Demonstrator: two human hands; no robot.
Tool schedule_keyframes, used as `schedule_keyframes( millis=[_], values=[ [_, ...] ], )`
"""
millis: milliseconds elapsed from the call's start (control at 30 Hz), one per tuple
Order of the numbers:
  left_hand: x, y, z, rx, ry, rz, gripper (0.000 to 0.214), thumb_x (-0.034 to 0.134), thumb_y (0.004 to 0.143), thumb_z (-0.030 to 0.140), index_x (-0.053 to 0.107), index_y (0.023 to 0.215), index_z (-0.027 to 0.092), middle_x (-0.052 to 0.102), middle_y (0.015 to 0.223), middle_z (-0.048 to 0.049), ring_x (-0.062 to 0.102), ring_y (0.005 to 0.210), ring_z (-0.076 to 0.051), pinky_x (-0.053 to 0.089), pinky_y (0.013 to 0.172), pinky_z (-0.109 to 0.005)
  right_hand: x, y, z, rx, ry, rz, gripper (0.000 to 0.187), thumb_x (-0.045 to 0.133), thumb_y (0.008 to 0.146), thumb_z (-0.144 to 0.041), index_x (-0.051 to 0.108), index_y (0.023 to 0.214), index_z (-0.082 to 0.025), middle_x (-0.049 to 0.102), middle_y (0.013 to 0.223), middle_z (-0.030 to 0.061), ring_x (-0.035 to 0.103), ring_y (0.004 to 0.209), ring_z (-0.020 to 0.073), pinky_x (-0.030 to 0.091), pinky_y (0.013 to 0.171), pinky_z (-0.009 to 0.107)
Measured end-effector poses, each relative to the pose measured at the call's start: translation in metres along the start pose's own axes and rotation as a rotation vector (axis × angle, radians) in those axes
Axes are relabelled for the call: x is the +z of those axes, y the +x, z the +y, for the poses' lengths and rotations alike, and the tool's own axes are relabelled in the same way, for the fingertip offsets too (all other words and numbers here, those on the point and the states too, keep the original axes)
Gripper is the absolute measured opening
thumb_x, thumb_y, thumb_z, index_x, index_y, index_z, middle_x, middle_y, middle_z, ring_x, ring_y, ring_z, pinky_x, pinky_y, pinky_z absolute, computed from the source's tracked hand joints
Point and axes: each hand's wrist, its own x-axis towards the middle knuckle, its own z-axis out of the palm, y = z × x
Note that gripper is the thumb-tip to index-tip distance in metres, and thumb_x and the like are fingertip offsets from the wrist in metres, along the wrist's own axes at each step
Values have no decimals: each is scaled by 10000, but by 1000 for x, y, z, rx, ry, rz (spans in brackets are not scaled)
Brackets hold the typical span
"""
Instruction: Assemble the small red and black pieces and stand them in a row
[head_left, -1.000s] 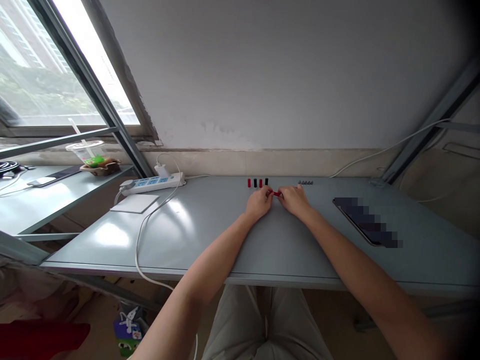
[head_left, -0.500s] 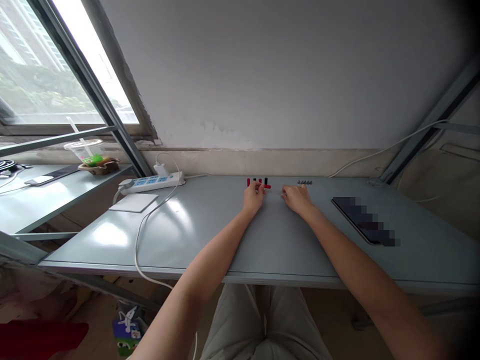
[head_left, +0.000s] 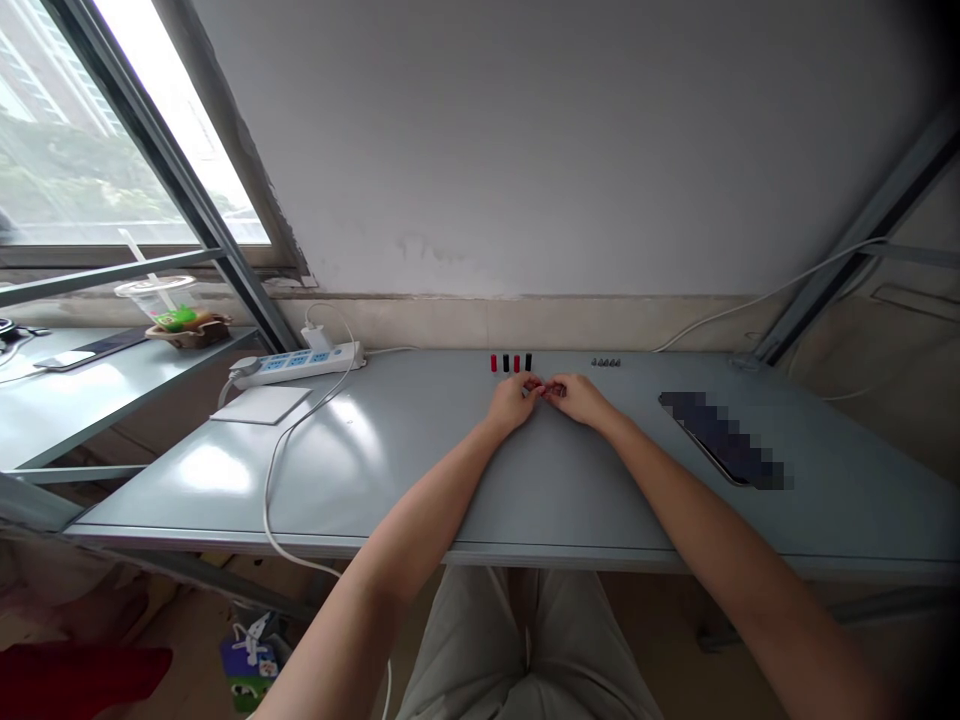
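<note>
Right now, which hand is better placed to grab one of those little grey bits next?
Probably the right hand: the bits lie close by, just beyond its knuckles. The left hand is farther away, nearer the pegs.

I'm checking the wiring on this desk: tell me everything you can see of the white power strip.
The white, plastic-looking power strip is long, with blue socket panels along its top. It lies slantwise on the grey desk, toward the left, near the back edge. A pale plug sits at its left end, a white charger stands on it, and a cable crosses its right end.
</note>
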Motion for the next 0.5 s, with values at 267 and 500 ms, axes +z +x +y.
schedule_keyframes(
  millis=[267, 500],
  values=[
    [1, 0, 1, -3, -15, 25, 233, 506, 792, 309, 606, 949, 169, 656, 830, -22, 520, 606, -95, 433, 641, -229, -1, 2, 0, 14, 29, -38, 173, 523, 737, -302, 628, 756, -167, 589, 647, 6, 489, 584, 114, 357, 571, 227],
    [-2, -3, 2, -37, 91, -1, 207, 449, 812, 273, 623, 893, 196, 660, 853, -26, 549, 648, -119, 432, 651, -245, -14, 31, 16, 280, -11, 59, 129, 614, 680, -253, 607, 749, -145, 631, 724, 42, 540, 642, 128, 370, 576, 221]
  ],
)
